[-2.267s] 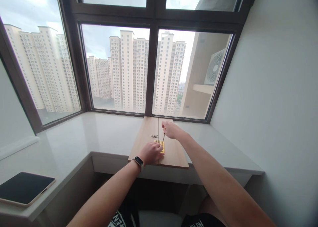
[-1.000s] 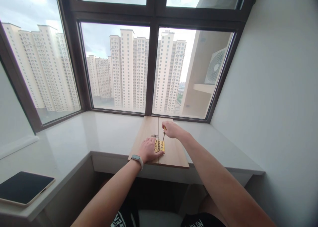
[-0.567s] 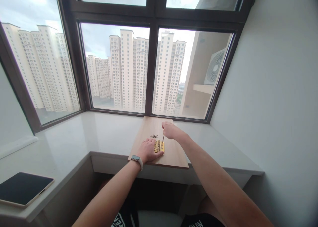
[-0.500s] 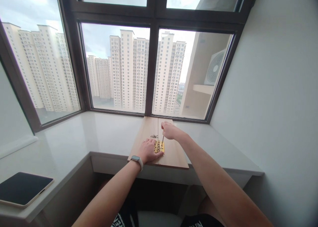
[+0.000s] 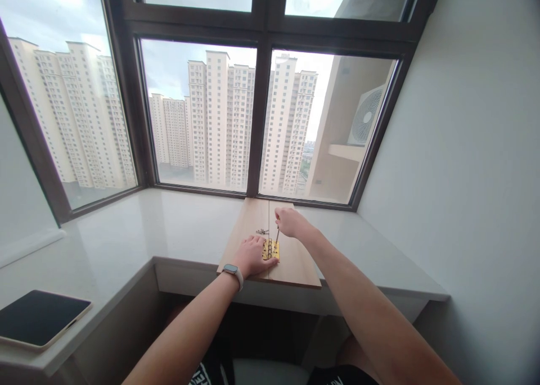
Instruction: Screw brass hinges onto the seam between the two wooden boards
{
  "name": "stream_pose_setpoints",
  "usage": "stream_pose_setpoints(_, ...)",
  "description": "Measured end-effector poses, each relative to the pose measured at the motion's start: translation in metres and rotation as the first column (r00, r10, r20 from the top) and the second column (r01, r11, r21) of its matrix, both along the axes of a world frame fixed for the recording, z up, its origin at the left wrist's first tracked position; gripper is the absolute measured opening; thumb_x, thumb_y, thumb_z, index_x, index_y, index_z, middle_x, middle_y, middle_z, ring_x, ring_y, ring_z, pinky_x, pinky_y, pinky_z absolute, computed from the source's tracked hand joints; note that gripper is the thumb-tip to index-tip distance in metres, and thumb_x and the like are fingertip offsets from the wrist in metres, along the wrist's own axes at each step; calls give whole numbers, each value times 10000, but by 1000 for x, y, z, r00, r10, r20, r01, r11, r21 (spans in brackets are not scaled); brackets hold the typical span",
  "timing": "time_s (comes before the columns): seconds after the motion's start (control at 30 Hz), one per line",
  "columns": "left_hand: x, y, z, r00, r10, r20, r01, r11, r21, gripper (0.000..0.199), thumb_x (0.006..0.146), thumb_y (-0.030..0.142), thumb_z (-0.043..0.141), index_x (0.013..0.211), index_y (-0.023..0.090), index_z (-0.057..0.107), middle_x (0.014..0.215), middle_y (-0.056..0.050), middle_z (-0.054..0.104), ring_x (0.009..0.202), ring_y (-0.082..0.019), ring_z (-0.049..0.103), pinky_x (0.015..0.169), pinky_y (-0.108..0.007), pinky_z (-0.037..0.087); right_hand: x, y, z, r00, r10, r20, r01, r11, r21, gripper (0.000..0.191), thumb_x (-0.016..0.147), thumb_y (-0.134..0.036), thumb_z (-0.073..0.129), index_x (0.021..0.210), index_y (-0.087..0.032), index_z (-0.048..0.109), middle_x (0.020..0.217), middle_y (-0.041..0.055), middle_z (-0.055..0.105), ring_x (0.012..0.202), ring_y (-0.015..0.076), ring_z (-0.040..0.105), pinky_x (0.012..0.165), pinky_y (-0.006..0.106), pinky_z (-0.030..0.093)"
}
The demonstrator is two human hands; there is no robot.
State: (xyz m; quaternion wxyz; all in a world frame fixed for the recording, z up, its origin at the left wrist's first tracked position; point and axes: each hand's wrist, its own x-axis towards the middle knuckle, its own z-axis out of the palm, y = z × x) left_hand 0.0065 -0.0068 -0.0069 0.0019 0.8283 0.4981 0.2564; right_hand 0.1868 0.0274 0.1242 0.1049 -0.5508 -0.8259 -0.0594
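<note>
A gold-coloured hinge (image 5: 274, 250) lies unfolded across the seam of the wooden boards (image 5: 295, 266), its knuckles running along that seam. My left hand (image 5: 253, 254) lies over the hinge's left leaf, thumb stretched along its near edge, holding it against the wood. Above the right leaf, my right hand (image 5: 288, 220) is closed round a screwdriver (image 5: 277, 234); its handle is mostly hidden in the fingers. The thin shaft points down, nearly upright, with its tip at the right leaf. Just beyond the hinge is a small pile of screws (image 5: 262, 231).
The boards rest on a white counter (image 5: 185, 227) and overhang its front edge. A tablet (image 5: 40, 317) lies on the counter at the far left. Dark-framed windows (image 5: 252, 115) stand behind, and a white wall (image 5: 455, 149) rises on the right.
The hands, hinge and screwdriver keep nearly the same places. The right hand's grip on the screwdriver has turned slightly, and the whole view has shifted a little.
</note>
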Motion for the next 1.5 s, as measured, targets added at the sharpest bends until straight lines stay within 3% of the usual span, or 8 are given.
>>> stream_pose_setpoints(0.1,0,0,0,1000,2,2,-2,1000,-5,745,805,783,565,1287,215,598,1256,-144,660,1206,-371,570,1023,-486,435,0,0,1,999,42,17,-42,999,-24,68,948,-213,566,990,-213,619,1108,95,677,919,208,629,711,291,391)
stream_pose_setpoints(0.37,0,-1,1,1000,0,2,0,1000,-17,769,808,792,550,1305,208,592,1265,-150,655,1206,-369,572,1020,-477,433,-2,-1,4,996,90,1,-90,996,-4,66,935,-166,592,981,-205,620,1029,80,704,940,197,626,767,274,388)
stream_pose_setpoints(0.57,1,-2,2,1000,0,1,0,1000,-10,759,807,780,562,1300,205,595,1259,-149,661,1208,-366,566,1024,-475,429,-2,-2,3,998,51,21,-52,998,20,89,979,-289,596,981,-201,613,1053,100,700,972,216,635,767,284,389)
stream_pose_setpoints(0.8,1,-3,3,1000,6,5,-6,1000,-20,757,798,780,577,1300,214,597,1268,-147,660,1218,-365,565,1029,-469,427,-3,0,0,998,56,29,-56,998,-22,118,959,-184,540,1048,-204,614,1091,100,681,966,217,634,801,295,414)
stream_pose_setpoints(1.0,0,0,0,1000,-1,12,1,1000,-13,763,801,782,574,1306,211,590,1268,-146,659,1221,-365,563,1032,-473,429,-2,-2,2,997,69,40,-70,997,32,109,986,-236,539,1041,-192,623,1086,131,690,986,238,643,774,303,418)
stream_pose_setpoints(1.2,0,1,-1,1000,-6,12,6,1000,-11,764,803,782,572,1315,215,581,1272,-142,656,1217,-362,564,1029,-472,430,-3,-3,0,999,7,36,-8,999,50,114,996,-271,550,1040,-183,609,1098,140,685,968,239,654,769,306,422)
stream_pose_setpoints(1.33,0,1,-2,1000,-2,13,3,1000,-13,772,803,781,575,1324,211,578,1278,-144,652,1224,-365,562,1030,-468,429,-1,-3,1,998,58,10,-58,998,9,104,971,-189,537,1058,-194,594,1147,117,673,993,220,637,799,295,420)
stream_pose_setpoints(1.5,0,0,-1,1000,-6,11,6,1000,-22,794,801,784,573,1327,190,577,1280,-150,650,1220,-367,558,1039,-470,420,1,-1,5,995,100,-6,-100,995,-27,49,945,-175,581,972,-200,614,1055,87,701,945,199,623,762,275,398)
